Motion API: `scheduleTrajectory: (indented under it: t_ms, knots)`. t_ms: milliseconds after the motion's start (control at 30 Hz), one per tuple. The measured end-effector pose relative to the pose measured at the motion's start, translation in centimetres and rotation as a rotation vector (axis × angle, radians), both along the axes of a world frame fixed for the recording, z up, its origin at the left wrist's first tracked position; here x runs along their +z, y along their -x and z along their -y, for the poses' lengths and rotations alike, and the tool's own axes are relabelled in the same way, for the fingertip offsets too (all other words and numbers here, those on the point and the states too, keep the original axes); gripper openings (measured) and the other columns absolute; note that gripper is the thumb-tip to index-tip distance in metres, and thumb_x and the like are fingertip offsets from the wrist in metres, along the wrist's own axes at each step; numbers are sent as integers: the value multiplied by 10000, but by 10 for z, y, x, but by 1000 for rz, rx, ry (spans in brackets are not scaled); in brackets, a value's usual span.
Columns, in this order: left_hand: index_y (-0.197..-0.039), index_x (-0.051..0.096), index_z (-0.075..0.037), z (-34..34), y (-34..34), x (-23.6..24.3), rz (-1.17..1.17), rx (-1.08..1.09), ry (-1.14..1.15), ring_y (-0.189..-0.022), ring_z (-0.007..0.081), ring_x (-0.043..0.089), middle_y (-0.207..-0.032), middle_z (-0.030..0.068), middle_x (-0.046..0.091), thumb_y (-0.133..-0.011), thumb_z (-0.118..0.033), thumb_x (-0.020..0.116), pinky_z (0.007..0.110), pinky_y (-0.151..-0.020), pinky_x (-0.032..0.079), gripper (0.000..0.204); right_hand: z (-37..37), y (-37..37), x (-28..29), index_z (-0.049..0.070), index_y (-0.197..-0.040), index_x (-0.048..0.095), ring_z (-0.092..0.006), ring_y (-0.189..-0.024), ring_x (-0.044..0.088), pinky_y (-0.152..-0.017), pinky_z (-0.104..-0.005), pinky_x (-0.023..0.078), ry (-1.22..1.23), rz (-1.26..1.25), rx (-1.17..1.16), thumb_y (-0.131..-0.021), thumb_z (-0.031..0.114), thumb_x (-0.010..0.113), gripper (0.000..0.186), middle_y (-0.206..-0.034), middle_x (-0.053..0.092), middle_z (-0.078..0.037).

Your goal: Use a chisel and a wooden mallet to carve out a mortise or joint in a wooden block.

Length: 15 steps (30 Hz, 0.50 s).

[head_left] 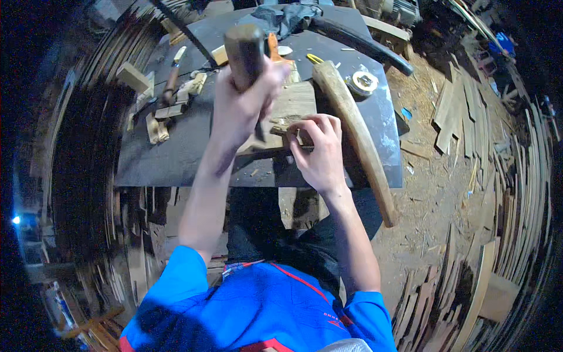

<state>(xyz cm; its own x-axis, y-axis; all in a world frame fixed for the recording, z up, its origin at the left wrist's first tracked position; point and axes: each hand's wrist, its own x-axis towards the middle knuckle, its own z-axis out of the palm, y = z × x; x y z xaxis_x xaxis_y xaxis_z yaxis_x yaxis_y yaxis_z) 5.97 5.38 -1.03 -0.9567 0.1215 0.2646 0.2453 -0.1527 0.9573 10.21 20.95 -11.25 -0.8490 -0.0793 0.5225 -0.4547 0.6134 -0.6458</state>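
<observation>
My left hand [246, 102], blurred by motion, is closed around the thick brown handle [243, 50] of a bladed tool. The handle points up, and a dark blade [260, 134] reaches below the fist; its exact kind is unclear. Close to the blade's right is a small rough wood piece [282, 124], lying over a flat wooden board [293, 100] on the table. My right hand [319, 146] curls its fingers at the right end of that piece and holds it. The palm side of this hand is hidden.
A long curved wooden pole [352, 120] lies right of my right hand, overhanging the near edge of the dark table [167, 164]. A tape roll [363, 83], an orange-handled brush [273, 47], a wooden-handled tool [172, 82] and carved wood pieces [155, 126] lie around.
</observation>
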Motion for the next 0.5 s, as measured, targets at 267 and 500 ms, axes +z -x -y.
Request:
scheduleTrajectory:
  t_ms: [267, 500]
  knots:
    - [-999, 676, -18, -28, -52, -17, -31, -755, 844, -832, 208, 704, -877, 152, 718, -705, -120, 824, 359, -744, 534, 345, -8, 4, -14, 123, -978, 655, -327, -1095, 473, -931, -444, 415, -4, -39, 20, -723, 179, 744, 276, -1066, 578, -98]
    - [-1126, 637, -38, -37, -75, -38, -112, -567, 634, -883, 248, 708, -985, 169, 713, -734, -102, 777, 366, -790, 543, 422, -6, 9, -23, 130, -954, 655, -316, -1092, 477, -929, -449, 417, 15, -135, 7, -768, 202, 733, 214, -1044, 585, -86]
